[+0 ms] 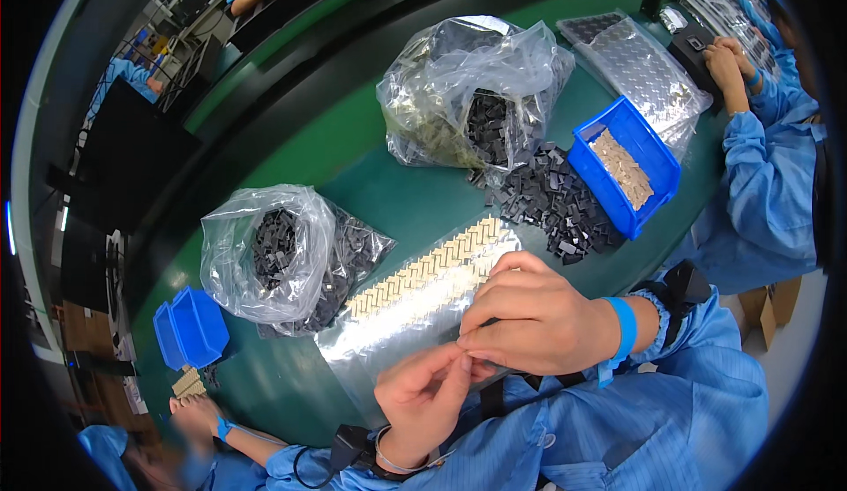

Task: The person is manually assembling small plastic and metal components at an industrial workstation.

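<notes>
My left hand (423, 398) and my right hand (547, 319) meet at the fingertips just above the near edge of the clear plastic sheet (357, 359). Both are closed in a pinch; whatever they hold is too small or too covered to make out. Beyond my fingers, small beige pieces (419, 272) lie in slanting, close-set rows on the sheet. To the right of those rows spreads a heap of small black pieces (556, 200). A blue bin (668, 182) beside the heap contains loose beige pieces (622, 169).
Two clear plastic bags (520, 54) (225, 235) with black pieces stand on the green table. Plastic-wrapped trays (609, 45) lie at the far right. A smaller blue bin (194, 328) is at left. Co-workers' hands (728, 63) (198, 416) work on both sides.
</notes>
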`<state>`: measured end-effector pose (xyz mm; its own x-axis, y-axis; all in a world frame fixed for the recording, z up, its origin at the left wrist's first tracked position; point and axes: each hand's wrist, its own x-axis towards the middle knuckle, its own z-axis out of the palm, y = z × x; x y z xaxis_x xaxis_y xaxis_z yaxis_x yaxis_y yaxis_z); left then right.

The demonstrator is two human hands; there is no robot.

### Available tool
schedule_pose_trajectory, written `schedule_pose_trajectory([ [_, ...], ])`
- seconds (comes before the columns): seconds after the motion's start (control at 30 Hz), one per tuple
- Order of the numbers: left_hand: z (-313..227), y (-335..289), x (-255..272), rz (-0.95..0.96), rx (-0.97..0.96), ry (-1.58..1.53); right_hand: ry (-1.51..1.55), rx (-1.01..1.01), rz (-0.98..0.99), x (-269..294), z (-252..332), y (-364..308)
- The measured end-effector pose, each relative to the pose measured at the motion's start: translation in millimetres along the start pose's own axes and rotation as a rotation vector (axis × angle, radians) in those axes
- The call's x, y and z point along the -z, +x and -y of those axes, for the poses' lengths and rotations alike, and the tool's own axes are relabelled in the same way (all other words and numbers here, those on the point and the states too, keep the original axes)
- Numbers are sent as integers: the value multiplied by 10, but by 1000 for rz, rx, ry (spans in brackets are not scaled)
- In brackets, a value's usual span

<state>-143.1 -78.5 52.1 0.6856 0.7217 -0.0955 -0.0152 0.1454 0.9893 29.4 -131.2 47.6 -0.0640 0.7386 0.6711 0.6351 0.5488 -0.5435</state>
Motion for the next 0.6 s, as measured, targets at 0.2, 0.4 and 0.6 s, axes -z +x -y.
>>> schedule_pose_trajectory([
  [0.2, 55, 34, 13, 19, -94, 178, 89, -132, 122, 105, -8, -21],
  [0.4, -3, 46, 25, 41, 129, -96, -25, -318, -57, 475, -122, 31],
  [0.6, 99, 9, 199, 83, 249, -364, -789, -459, -231, 1323, -458, -220],
])
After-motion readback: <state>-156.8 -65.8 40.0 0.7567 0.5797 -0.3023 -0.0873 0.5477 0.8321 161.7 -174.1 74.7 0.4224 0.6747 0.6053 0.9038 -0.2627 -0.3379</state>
